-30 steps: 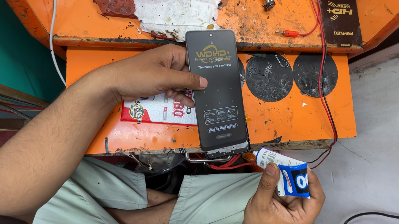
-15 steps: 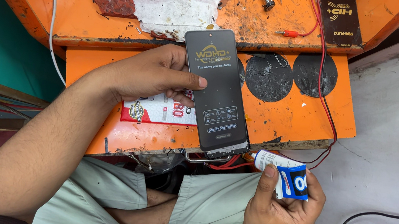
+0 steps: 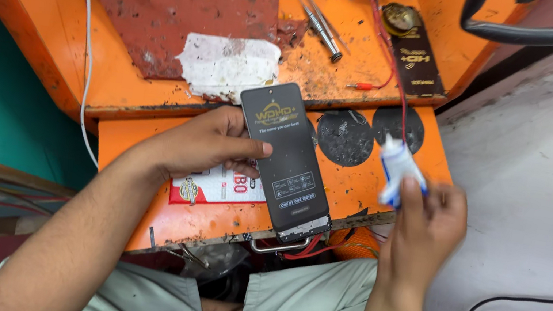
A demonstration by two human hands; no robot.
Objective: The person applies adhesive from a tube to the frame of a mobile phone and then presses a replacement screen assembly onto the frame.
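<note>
So the left hand (image 3: 207, 148) was pinning a black phone (image 3: 285, 158) flat on the lower orange shelf (image 3: 144, 149), thumb lying across the phone's left edge and the other fingers tucked along that same side, so a proper hold on it. The phone's bottom end stuck out past the shelf's front edge, right over some red wires (image 3: 309, 249). Under the hand there was a red and white card (image 3: 216, 187) lying on the shelf. The right hand (image 3: 428, 227) was up to the right of the phone, fingers closed around a small white and blue tube (image 3: 396, 169), nozzle end pointing up and away, all a bit blurry. Two dark round patches (image 3: 344, 136) sat just behind the tube on the shelf. Further back on the bench top were a torn white patch (image 3: 228, 66) and two metal tools (image 3: 320, 28).
</note>
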